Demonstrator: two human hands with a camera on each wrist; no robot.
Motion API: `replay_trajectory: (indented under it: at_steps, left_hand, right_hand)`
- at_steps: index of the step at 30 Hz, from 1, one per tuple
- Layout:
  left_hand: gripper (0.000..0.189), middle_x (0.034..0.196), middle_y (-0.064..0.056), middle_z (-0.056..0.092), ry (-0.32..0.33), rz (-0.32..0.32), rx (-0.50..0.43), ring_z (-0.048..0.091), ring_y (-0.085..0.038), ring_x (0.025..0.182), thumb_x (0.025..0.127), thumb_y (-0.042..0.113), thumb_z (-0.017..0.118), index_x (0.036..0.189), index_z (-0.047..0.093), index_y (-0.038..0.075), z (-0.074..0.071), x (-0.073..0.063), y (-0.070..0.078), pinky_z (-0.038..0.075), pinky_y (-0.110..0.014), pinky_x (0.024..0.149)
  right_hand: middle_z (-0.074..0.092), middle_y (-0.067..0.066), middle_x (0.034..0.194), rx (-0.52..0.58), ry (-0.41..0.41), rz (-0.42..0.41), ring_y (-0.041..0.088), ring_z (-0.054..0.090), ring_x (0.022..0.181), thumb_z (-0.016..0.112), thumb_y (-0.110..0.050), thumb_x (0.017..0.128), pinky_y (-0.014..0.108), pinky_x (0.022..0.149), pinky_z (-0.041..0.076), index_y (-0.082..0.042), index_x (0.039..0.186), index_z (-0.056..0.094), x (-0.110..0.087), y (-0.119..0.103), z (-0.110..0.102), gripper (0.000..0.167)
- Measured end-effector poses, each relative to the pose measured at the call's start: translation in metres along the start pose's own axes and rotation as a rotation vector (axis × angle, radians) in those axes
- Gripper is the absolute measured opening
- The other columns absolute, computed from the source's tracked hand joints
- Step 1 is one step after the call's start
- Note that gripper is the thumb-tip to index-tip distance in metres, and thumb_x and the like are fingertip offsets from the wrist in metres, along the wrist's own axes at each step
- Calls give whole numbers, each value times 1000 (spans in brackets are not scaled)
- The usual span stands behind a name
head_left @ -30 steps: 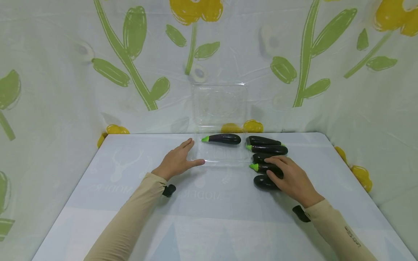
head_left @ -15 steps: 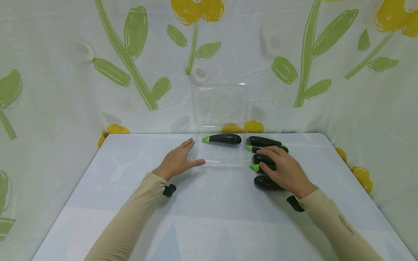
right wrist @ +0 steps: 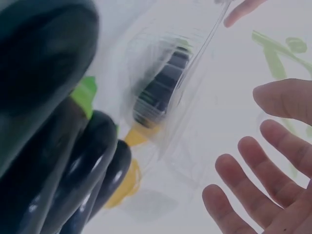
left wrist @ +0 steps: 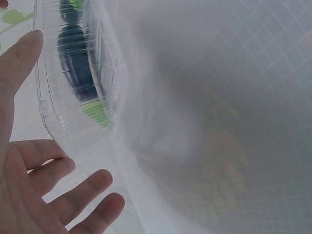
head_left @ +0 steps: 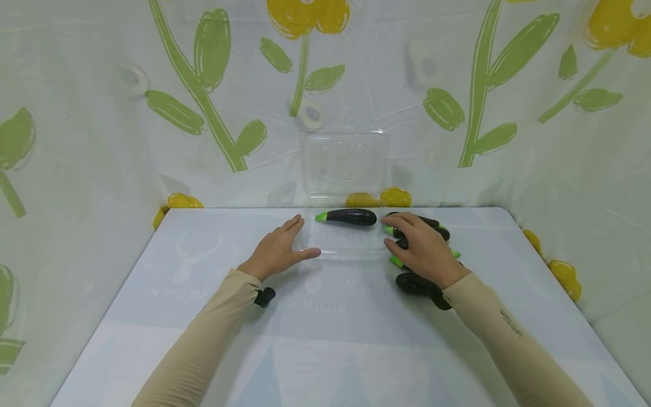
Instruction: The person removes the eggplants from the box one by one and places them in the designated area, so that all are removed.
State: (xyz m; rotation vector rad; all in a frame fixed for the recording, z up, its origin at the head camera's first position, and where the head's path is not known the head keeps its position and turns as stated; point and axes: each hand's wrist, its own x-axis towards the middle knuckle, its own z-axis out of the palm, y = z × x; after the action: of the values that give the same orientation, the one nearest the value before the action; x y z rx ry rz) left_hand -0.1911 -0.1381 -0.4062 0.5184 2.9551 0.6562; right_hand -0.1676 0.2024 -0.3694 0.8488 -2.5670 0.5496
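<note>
A clear plastic clamshell box [head_left: 346,244] stands at the table's back edge, its lid [head_left: 346,164] raised. One dark eggplant [head_left: 352,217] with a green end lies inside. At the box's left side is my left hand [head_left: 274,250], fingers spread, thumb tip against the rim [left wrist: 40,87] in the left wrist view. My right hand [head_left: 426,247] hovers over a row of eggplants [head_left: 419,284] on the right, its fingertips by the box's right edge. In the right wrist view its fingers [right wrist: 248,190] are apart with nothing between them. It partly hides the row in the head view.
The white table [head_left: 315,367] has pale printed shapes. Behind and beside it hangs a curtain [head_left: 366,85] with yellow flowers and green leaves. A small black piece [head_left: 265,297] sits at the left wrist.
My right hand has moved left and away from me, from over the nearer eggplants to the box's right edge. The left hand, the box and the eggplant inside have stayed in place.
</note>
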Motion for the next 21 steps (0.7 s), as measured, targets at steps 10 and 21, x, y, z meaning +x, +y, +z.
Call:
replay_trajectory:
  at_steps: [10,21]
  left_hand:
    - [104,169,-9,17,-6,-6,-3,28,-36,150,89,72,59,161,24,6,-1,0,2,31,-56,116]
    - [102,170,-5,12,-2,4,-31,28,-35,150,92,72,54,162,20,7,2,1,3,30,-57,116]
  right_hand:
    - [61,9,132,6,-6,-13,27,65,102,74,-22,94,44,81,57,-14,136,62,20,-5,4,45]
    - [58,14,136,29,-53,23,31,65,105,73,-22,95,47,80,57,-14,141,57,39,-6,8,48]
